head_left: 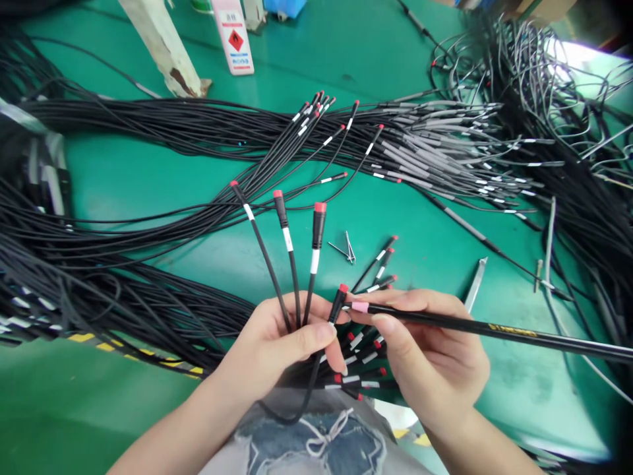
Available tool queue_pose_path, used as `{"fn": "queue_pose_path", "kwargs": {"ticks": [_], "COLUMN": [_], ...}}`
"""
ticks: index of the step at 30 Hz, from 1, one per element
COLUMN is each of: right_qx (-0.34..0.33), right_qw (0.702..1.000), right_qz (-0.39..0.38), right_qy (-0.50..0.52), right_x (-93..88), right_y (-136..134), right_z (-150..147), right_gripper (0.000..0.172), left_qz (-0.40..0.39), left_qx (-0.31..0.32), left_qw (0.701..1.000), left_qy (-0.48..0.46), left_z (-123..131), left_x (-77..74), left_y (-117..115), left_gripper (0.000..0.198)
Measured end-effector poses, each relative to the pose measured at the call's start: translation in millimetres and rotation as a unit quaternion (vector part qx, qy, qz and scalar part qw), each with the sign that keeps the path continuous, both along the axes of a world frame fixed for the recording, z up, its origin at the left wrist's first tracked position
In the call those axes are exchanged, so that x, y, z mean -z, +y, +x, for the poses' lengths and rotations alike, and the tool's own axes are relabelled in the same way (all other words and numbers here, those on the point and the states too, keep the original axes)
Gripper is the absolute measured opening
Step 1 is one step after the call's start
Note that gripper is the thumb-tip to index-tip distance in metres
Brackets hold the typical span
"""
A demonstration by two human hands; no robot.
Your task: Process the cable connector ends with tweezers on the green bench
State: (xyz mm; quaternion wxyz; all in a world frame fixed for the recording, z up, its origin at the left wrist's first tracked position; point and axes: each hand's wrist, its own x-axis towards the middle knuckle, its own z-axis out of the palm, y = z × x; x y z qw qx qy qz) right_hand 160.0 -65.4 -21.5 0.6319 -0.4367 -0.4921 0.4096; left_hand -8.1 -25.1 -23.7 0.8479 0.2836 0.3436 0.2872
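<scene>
Green worktop (420, 231), loose cables (163, 117) all over. Your left hand (277, 343) is closed around four cable ends (318, 231), thumb pinning one below its red-tipped plug (339, 304); your right hand (438, 346) pinches a black stick (459, 323), tip at that plug. If your thumb loosens, the plug could roll; a tug on its hanging slack (310, 390) could twist it too.

The bare left hand (281, 343) pinches a thin black cable (312, 388) by its red-capped black plug (339, 305), with three similar red-capped black cables (318, 227) fanning up from the same grip. The bare right hand (440, 356) holds a slender black rod (445, 322) (gold lettering along it), its pink-banded end at the plug. Beyond, long black cable bundles (173, 122) cross the green tabletop (306, 59), before a pale pink bottle (241, 56).
</scene>
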Motion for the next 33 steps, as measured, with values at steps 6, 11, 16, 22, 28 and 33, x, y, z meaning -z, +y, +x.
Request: {"fn": "queue_pose_path", "kwargs": {"ticks": [6, 11, 16, 22, 28, 33], "right_qx": [0.011, 0.003, 0.015, 0.006, -0.001, 0.014], "right_qw": [1.000, 0.999, 0.999, 0.999, 1.000, 0.999], "right_qz": [-0.019, -0.006, -0.002, 0.007, 0.008, -0.001], "right_qy": [-0.012, -0.033, -0.034, -0.038, -0.027, -0.033], "right_x": [-1.1, -2.3, -3.1, -4.1, -4.8, -4.4], "right_y": [-3.0, -2.9, -1.4, -0.4, -0.3, -1.1], "right_z": [0.1, -0.4, -1.5, -1.4, -0.3, 0.1], "right_gripper": [0.035, 0.036, 0.038, 0.035, 0.038, 0.034], "left_qz": [0.008, 0.022, 0.002, 0.009, 0.008, 0.021], "left_qx": [0.002, 0.011, -0.002, -0.001, 0.000, 0.001], "left_qw": [1.000, 0.999, 1.000, 1.000, 0.999, 0.998], "left_qy": [-0.003, 0.031, 0.019, 0.019, 0.044, 0.055], "left_z": [-0.2, -0.1, 0.7, 0.9, 1.0, 2.1], "left_x": [0.2, 0.6, -0.8, 0.5, -0.2, 0.1], "left_y": [-0.7, -0.5, 0.1, -0.1, -0.4, -0.4], "left_gripper": [0.013, 0.021, 0.017, 0.017, 0.021, 0.022]}}
